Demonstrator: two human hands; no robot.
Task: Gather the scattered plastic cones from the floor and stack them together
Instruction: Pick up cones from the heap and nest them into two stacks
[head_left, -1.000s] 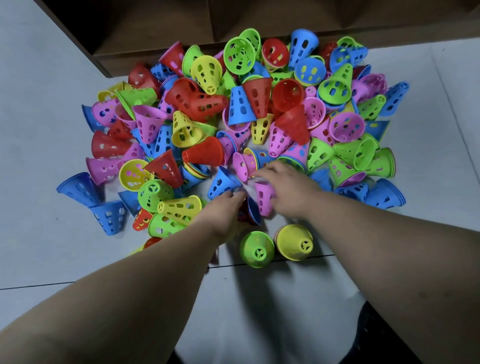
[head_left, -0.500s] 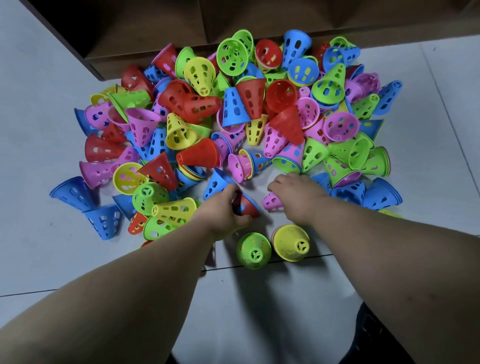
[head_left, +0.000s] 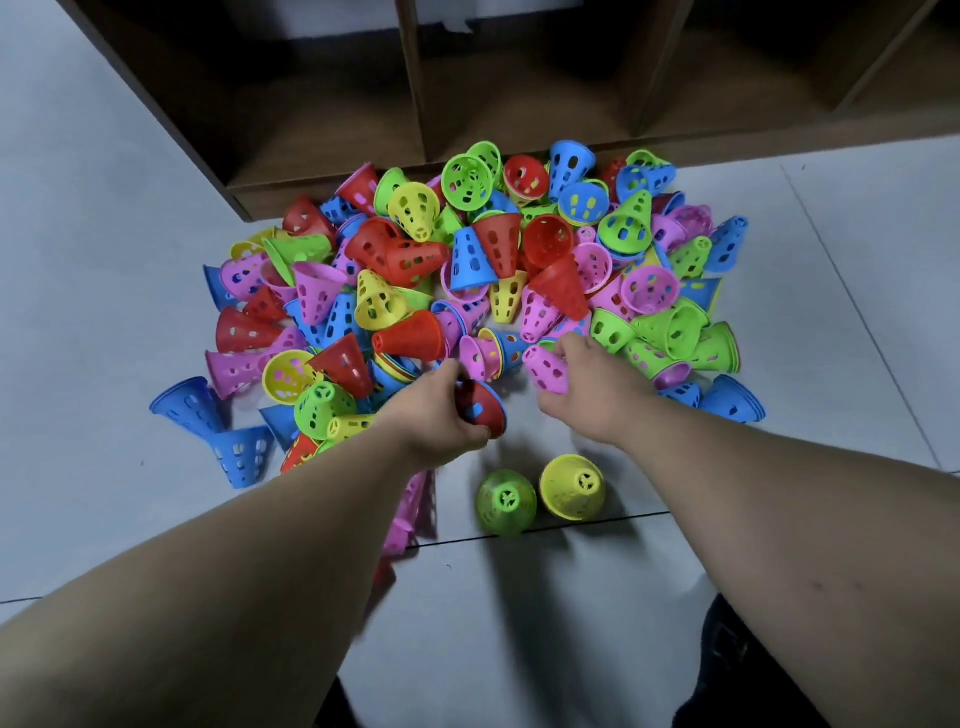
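1. Head view, the heap: a heap of perforated plastic cones (head_left: 467, 280) in red, blue, green, yellow and pink lies on the grey tiled floor (head_left: 805, 364). It fills the middle of the picture. At 12 o'clock it reaches the foot of a dark wooden shelf unit (head_left: 519, 104).
2. Head view, the hands: they are apart, both at the heap's 6 o'clock edge. The left hand (head_left: 441, 415) has its fingers curled round a red perforated plastic cone (head_left: 491, 402). Something blue shows inside it, and I cannot tell whether that is a nested cone. The right hand (head_left: 587, 400), at 3 o'clock from the left, grips a pink perforated plastic cone (head_left: 545, 366) whose narrow tip points toward 10 o'clock.
3. Head view, set apart: at 6 o'clock from the hands a green plastic cone (head_left: 506, 501) and a yellow plastic cone (head_left: 571, 486) stand rim down, just beside each other. Pink nested cones (head_left: 410, 514) lie at 7 o'clock, partly hidden under the left forearm.
4. Handling, as a judgement: the cones look light, thin-walled and stiff, with smooth sides that could slip. The holes should give the fingers purchase. The wall near the wide rim looks like the best hold, as it leaves the tip free to enter the next cone. Nested cones may jam or lift together.
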